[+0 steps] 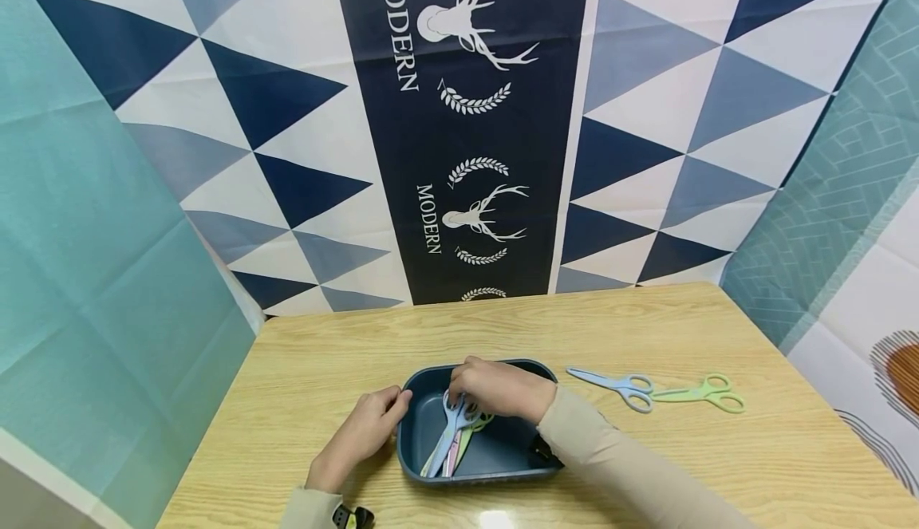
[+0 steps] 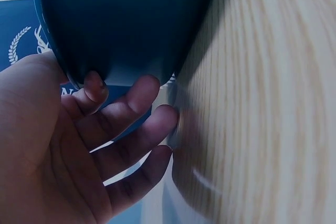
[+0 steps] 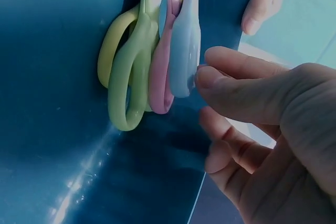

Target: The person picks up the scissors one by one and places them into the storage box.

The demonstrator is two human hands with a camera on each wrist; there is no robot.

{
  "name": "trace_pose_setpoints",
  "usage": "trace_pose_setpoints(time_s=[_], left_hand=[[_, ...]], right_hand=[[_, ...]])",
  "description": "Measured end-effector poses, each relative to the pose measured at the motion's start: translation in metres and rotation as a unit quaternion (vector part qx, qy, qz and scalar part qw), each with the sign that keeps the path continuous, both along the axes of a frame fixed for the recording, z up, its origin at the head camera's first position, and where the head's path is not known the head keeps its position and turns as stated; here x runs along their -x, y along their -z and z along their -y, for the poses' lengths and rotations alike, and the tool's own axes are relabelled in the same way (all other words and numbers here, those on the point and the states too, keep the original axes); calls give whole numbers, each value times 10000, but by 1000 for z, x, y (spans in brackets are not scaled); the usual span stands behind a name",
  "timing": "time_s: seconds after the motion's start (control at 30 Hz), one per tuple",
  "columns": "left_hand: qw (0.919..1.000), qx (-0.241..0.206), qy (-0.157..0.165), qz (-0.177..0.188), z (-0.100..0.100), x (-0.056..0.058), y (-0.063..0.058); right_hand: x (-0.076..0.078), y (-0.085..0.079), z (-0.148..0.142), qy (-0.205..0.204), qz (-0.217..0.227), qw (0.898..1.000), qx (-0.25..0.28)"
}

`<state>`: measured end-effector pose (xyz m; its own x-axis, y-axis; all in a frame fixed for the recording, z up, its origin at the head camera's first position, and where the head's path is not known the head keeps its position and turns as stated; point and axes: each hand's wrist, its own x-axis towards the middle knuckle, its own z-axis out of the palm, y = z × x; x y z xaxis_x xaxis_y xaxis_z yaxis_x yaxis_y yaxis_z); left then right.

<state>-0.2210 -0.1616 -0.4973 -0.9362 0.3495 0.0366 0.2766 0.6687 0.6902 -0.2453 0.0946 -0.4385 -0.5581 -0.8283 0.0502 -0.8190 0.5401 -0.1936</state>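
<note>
A dark blue rectangular bin stands on the table. My left hand holds its left rim, the thumb over the edge and the fingers along the outer wall. Inside lie several scissors side by side: blue scissors, pink scissors and green scissors, with a yellowish handle beside them. Reaching in from the right, my right hand pinches the edge of the blue handle with thumb and forefinger; its other fingers are loosely bent. The blades' tips are partly hidden in the right wrist view.
On the wooden table, right of the bin, lie another pair of blue scissors and another pair of green scissors, almost end to end. A patterned cloth hangs behind the table, with teal cloth at the left.
</note>
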Motion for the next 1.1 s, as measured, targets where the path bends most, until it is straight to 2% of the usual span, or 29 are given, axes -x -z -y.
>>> trace_pose_setpoints(time_s=[0.4,1.1], left_hand=[[10000,12,8,-3,0,0,1],[9999,28,-37,-96,-1,-1,-1]], right_hand=[[-2,-8,-3,-145,40,9999,67],[-4,-20,-29,196,102,9982,563]])
